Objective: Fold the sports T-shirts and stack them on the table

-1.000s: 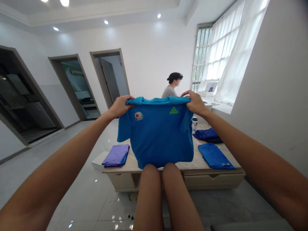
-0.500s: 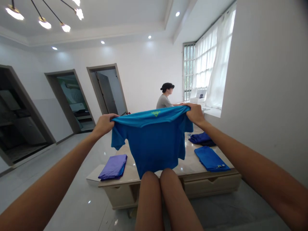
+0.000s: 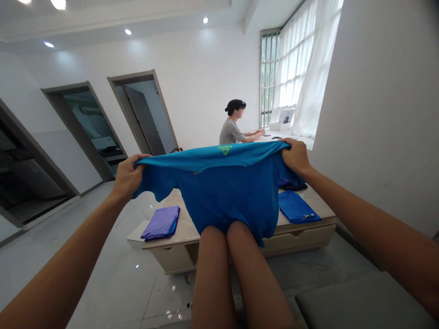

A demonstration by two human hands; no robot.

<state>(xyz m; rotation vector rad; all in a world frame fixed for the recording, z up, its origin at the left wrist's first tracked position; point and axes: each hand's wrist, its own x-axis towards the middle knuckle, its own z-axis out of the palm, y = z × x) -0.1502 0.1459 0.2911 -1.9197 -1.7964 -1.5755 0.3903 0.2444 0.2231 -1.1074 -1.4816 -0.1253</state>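
A blue T-shirt [image 3: 229, 194] with a yellow-green logo hangs stretched between my hands, over the near edge of the low table. My left hand [image 3: 128, 178] is closed on its left shoulder or sleeve area. Gripping the opposite shoulder is my right hand [image 3: 295, 156]. The shirt's upper part is folded over toward the far side, and its lower edge reaches my knees. Left of it lies a folded purple garment [image 3: 160, 223], with blue showing beneath. To the right rests a folded blue garment [image 3: 297, 206]; a dark blue one [image 3: 291, 184] behind it is partly hidden.
The low table [image 3: 171, 251] with drawers stands in front of my knees. Beyond it, a person [image 3: 231, 130] in a grey top sits at a white surface by the window. A grey cushioned seat [image 3: 366, 304] is at the lower right.
My hands have moved farther apart, pulling the shirt wider and tauter. The shirt's hem now lies against my knees. The view has tilted downward.
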